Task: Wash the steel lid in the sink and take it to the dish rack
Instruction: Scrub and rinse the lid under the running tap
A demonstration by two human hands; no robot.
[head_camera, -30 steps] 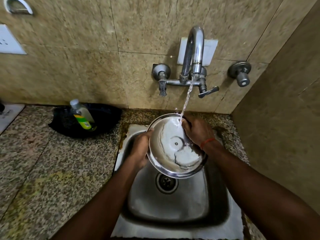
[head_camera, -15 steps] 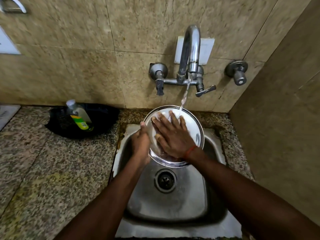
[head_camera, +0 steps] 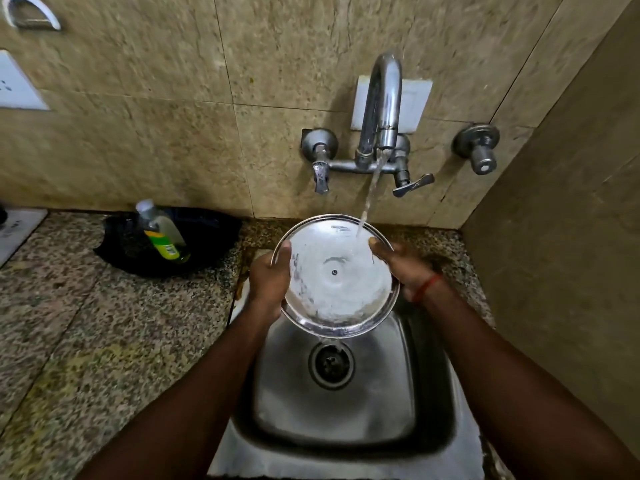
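The round, shallow stainless steel lid [head_camera: 337,277] is held tilted above the far half of the square stainless steel sink [head_camera: 377,403], its inner face turned toward the camera. The left hand [head_camera: 268,284] is clamped on the rim at about 9 o'clock, thumb over the edge; the right hand [head_camera: 403,263] is clamped on the rim at about 2 o'clock, a red thread band [head_camera: 425,287] seen on its wrist. The two hands are kept apart by the width of the lid.

A stream of water [head_camera: 370,195] from the curved chrome wall tap [head_camera: 381,105] is received on the lid's upper right part, at 1 o'clock, and a sheet of water is spread across the face. The lid's lower edge hangs just above the round drain [head_camera: 330,363], at 6 o'clock. Open basin is left toward the camera.

At 9 o'clock, a speckled granite counter [head_camera: 104,323] is seen, where a clear bottle with a yellow-green label [head_camera: 161,230] stands in a black pan-like dish [head_camera: 194,244] against the beige tiled wall [head_camera: 156,133]. At 3 o'clock, the sink is closed in by a side wall [head_camera: 561,254].
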